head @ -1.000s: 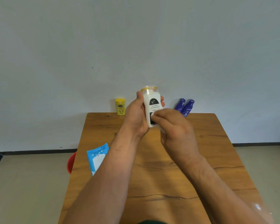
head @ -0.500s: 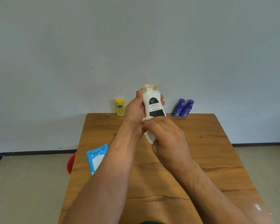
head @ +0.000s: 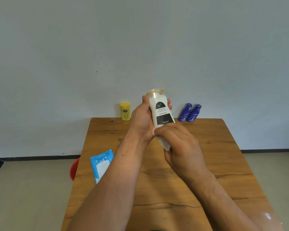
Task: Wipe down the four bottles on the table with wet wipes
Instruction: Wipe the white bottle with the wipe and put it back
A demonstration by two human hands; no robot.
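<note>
A white bottle (head: 161, 109) with a black label and a clear yellow-rimmed cap is held upright above the table in my left hand (head: 141, 120), which wraps it from the left. My right hand (head: 182, 147) is shut on a white wet wipe (head: 163, 143) and presses it against the bottle's lower end, hiding the base. A yellow bottle (head: 125, 111) stands at the table's far edge on the left. Two dark blue bottles (head: 189, 113) stand side by side at the far edge on the right.
The wooden table (head: 215, 147) stands against a pale wall. A blue wet wipe pack (head: 101, 164) lies near the left edge, partly behind my left forearm. A red bucket (head: 73, 169) sits on the floor left of the table.
My right hand with the wipe has slid down the white bottle from the label to its lower end, uncovering the whole label. The left hand keeps the bottle in about the same place.
</note>
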